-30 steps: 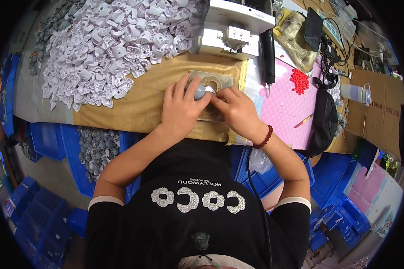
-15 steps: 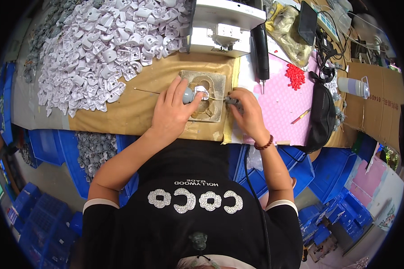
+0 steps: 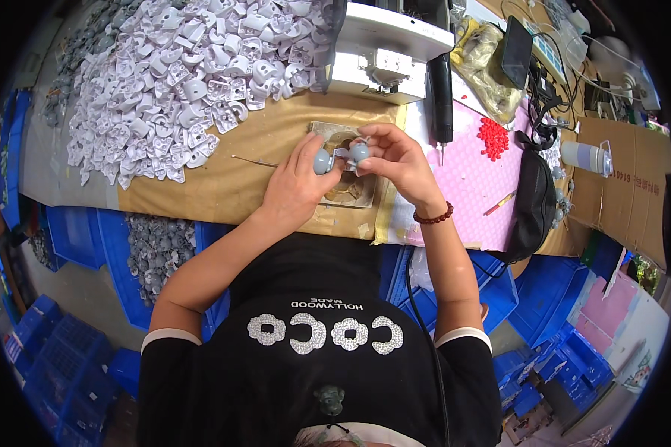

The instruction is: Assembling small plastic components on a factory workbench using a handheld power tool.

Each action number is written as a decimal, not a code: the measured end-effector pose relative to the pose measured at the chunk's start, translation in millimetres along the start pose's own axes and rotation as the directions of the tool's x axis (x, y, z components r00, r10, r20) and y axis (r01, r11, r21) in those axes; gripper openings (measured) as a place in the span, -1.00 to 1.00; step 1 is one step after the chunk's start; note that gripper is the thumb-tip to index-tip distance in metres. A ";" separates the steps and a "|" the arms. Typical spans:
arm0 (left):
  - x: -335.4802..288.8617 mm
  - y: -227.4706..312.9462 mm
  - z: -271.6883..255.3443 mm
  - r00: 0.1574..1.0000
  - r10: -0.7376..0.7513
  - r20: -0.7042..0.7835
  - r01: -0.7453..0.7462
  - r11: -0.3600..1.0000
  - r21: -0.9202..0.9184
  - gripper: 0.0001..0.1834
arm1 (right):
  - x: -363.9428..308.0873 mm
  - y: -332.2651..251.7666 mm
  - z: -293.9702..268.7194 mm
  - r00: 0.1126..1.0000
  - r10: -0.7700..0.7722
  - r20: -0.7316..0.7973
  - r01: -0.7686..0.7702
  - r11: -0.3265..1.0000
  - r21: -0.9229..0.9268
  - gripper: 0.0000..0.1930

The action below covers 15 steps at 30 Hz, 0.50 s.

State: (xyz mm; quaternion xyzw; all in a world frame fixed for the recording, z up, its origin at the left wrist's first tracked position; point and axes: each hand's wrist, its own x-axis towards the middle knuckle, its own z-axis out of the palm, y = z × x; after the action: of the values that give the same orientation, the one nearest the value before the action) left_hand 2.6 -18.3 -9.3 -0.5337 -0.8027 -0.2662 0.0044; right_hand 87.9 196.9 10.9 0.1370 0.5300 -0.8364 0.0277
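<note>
My left hand (image 3: 294, 185) is closed on a grey rounded plastic part (image 3: 322, 162), with a thin wire (image 3: 255, 162) trailing out to its left. In the fingertips of my right hand (image 3: 399, 167) is a second grey rounded plastic part (image 3: 359, 153), held right beside the first. A small white plastic piece (image 3: 341, 153) shows between the two, partly covered by fingers. Both hands are over a square fixture block (image 3: 365, 195) with rounded hollows, which they partly hide. Whether the grey parts are joined cannot be made out.
A big heap of white plastic parts (image 3: 194, 89) covers the table's far left. Behind the fixture stands a white machine (image 3: 384, 59); a black electric screwdriver (image 3: 440, 104) hangs beside it. Small red pieces (image 3: 493, 138), a black pouch (image 3: 533, 197) and a bottle (image 3: 585, 157) lie to the right.
My right hand has moved up and slightly left, bringing its grey part against the one in my left hand. My left hand has shifted slightly right within the view.
</note>
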 end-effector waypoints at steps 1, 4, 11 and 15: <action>0.2 -0.5 0.1 1.000 0.004 -0.008 -0.004 1.000 -0.014 -0.45 | 2.1 -3.0 1.5 1.000 0.000 0.021 0.003 0.988 -0.153 -0.46; -1.6 -2.1 2.6 1.000 -0.009 -0.006 0.008 0.999 -0.033 -0.51 | 4.5 -16.9 16.2 0.998 -0.014 -0.061 -0.028 0.770 -0.638 -0.52; 2.7 -0.4 -1.3 1.000 -0.030 0.007 0.031 0.997 -0.068 -0.60 | 7.8 -11.0 16.2 0.977 -0.204 0.057 0.157 0.514 -0.843 -0.54; 10.0 1.4 -9.8 1.000 -0.016 0.003 0.016 0.999 -0.039 -0.61 | 5.8 -11.1 25.4 0.985 -0.164 -0.060 0.028 0.487 -0.873 -0.56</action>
State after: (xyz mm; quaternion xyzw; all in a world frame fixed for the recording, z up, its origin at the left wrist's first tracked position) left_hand -3.3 -13.6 2.6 -0.5275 -0.8017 -0.2810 -0.0091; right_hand 75.2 179.6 29.3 0.1306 0.8860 -0.4447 0.0104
